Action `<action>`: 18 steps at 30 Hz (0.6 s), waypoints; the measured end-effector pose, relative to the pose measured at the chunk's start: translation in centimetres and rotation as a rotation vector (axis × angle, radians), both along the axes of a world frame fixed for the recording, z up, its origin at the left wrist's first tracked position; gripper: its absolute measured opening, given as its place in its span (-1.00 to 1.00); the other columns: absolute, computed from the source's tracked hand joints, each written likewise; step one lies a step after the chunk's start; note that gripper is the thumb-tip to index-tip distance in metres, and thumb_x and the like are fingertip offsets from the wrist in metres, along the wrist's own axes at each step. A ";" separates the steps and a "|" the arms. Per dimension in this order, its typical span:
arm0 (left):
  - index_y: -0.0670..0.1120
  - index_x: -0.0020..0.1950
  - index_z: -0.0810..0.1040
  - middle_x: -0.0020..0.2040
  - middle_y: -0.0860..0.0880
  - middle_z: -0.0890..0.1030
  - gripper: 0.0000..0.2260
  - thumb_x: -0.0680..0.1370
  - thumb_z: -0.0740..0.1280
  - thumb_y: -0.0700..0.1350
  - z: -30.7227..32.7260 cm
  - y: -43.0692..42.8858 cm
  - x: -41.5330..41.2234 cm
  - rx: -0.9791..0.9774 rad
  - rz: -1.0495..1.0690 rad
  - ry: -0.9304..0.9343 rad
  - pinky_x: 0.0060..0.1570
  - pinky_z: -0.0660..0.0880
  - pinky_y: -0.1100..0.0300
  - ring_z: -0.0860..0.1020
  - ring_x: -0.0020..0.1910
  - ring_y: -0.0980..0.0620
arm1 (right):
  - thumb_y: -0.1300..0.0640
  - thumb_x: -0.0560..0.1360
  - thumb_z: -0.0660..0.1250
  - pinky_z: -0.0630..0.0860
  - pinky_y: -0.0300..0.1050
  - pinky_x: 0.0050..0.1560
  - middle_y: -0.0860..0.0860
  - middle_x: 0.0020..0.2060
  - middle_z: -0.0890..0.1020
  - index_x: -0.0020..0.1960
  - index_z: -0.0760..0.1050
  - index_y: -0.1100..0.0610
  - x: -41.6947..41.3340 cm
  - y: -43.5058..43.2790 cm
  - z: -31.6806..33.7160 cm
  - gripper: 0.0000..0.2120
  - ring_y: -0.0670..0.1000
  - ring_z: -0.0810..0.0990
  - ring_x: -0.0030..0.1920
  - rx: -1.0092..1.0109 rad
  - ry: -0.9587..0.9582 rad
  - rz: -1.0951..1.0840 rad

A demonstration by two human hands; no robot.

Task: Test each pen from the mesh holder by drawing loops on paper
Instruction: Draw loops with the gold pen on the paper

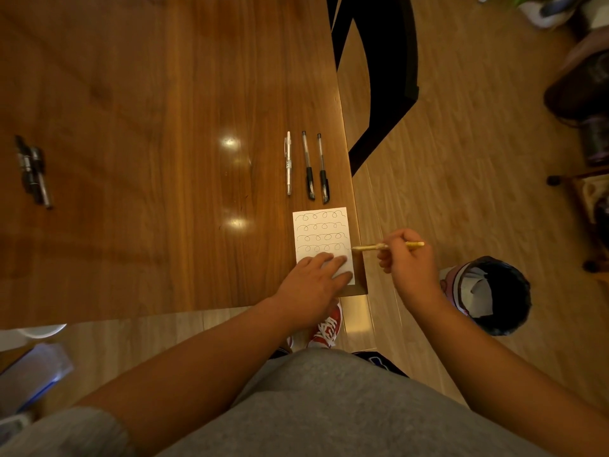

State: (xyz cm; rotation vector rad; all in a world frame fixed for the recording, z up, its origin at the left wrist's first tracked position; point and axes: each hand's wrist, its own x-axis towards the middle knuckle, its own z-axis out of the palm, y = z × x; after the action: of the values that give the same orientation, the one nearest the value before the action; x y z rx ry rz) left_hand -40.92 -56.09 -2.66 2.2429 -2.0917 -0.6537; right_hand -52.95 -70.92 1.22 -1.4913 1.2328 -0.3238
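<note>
A white sheet of paper (321, 232) lies near the table's right corner, with several rows of drawn loops on it. My left hand (313, 285) lies flat on the paper's lower part, fingers spread. My right hand (408, 262) grips a gold pen (369, 248) held nearly level, its tip at the paper's right edge beside the lowest loop row. Three pens lie side by side above the paper: a white pen (288, 163) and two black-capped clear pens (308, 164) (323, 168). No mesh holder is in view.
A bundle of dark markers (33, 171) lies at the far left of the wooden table (164, 159). A black chair (379, 77) stands past the table's right edge. A bin with a black liner (494, 291) sits on the floor by my right hand.
</note>
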 end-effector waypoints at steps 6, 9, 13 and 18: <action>0.00 0.48 0.26 0.53 -0.09 0.21 -0.55 0.61 0.22 0.05 0.8 0.1 -0.3 0.005 0.090 0.051 0.42 0.17 -0.05 0.14 0.50 -0.13 | 0.11 0.59 0.13 0.54 -0.05 -0.27 -0.01 -0.50 0.51 -0.27 0.43 0.12 1.4 -1.8 1.9 -0.72 0.02 0.56 -0.39 0.302 -0.096 -0.156; 0.04 0.48 0.27 0.51 -0.04 0.26 -0.54 0.60 0.22 0.09 1.4 0.5 0.3 -0.026 0.178 0.058 0.42 0.18 -0.01 0.19 0.48 -0.08 | -0.15 0.61 0.15 0.34 -0.19 -0.55 -0.05 -0.55 0.35 -0.24 0.39 0.08 3.4 -2.4 3.0 -0.63 -0.04 0.33 -0.53 0.439 -0.113 -0.157; 0.08 0.49 0.26 0.50 0.02 0.29 -0.52 0.59 0.21 0.14 1.8 1.4 3.0 -0.020 0.356 0.070 0.41 0.20 0.04 0.22 0.46 -0.02 | -0.33 0.57 0.02 0.17 -0.20 -0.52 -0.01 -0.54 0.33 -0.35 0.36 0.08 6.8 -2.8 3.7 -0.44 -0.06 0.24 -0.55 0.572 -0.131 -0.132; 0.07 0.45 0.30 0.42 0.04 0.34 -0.53 0.57 0.24 0.13 1.8 2.2 8.8 -0.022 0.472 0.021 0.37 0.25 0.07 0.25 0.41 0.04 | -0.10 0.62 0.05 0.15 -0.19 -0.57 0.01 -0.51 0.29 -0.43 0.31 0.06 12.3 -2.9 3.7 -0.51 -0.06 0.19 -0.54 0.604 -0.113 -0.098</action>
State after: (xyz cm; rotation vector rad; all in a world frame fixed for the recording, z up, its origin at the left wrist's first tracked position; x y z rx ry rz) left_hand -32.08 -53.91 -0.86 2.5607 -1.4581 -0.6087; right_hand -40.66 -73.85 4.92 -0.8850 1.1788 -0.0815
